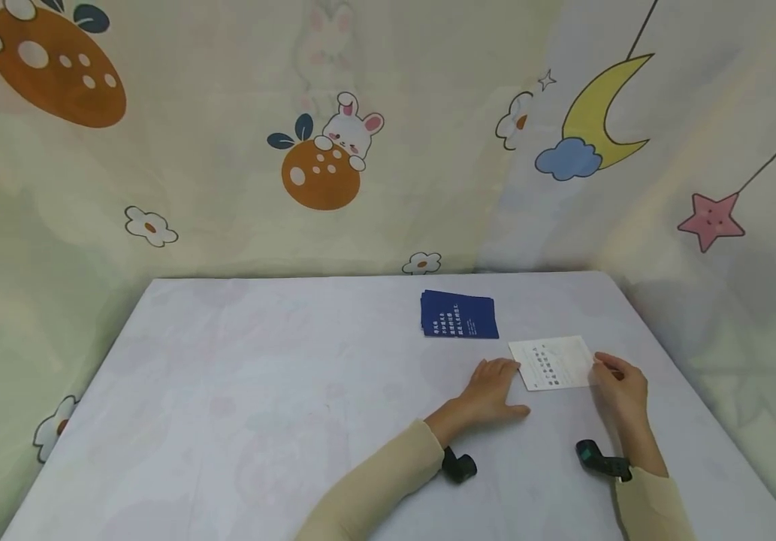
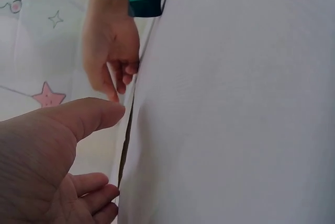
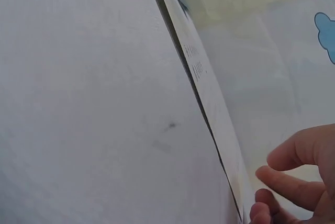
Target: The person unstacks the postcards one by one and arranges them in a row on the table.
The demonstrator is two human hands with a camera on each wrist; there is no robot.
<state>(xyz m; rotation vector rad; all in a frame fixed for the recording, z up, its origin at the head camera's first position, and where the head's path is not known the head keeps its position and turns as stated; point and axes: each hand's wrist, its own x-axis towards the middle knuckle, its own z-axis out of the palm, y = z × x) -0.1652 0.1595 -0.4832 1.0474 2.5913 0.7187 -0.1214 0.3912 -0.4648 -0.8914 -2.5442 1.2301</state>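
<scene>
A white card point(image 1: 553, 363) with printed lines lies on the right part of the table. My left hand point(image 1: 489, 394) is at its left edge, thumb spread away from the fingers, and grips nothing. At the card's right edge is my right hand point(image 1: 624, 387), its fingers loosely bent. In the right wrist view the white card point(image 3: 201, 85) shows as a thin slanted strip; the right hand's thumb and forefinger stand beside its near end with no card between them. A stack of dark blue cards point(image 1: 460, 315) with white print lies behind the left hand.
The white-covered table point(image 1: 259, 406) ends at a back edge against a printed cloth point(image 1: 225, 150). More cloth hangs at both sides. Each wrist wears a small dark camera, such as the right wrist's camera point(image 1: 600, 460).
</scene>
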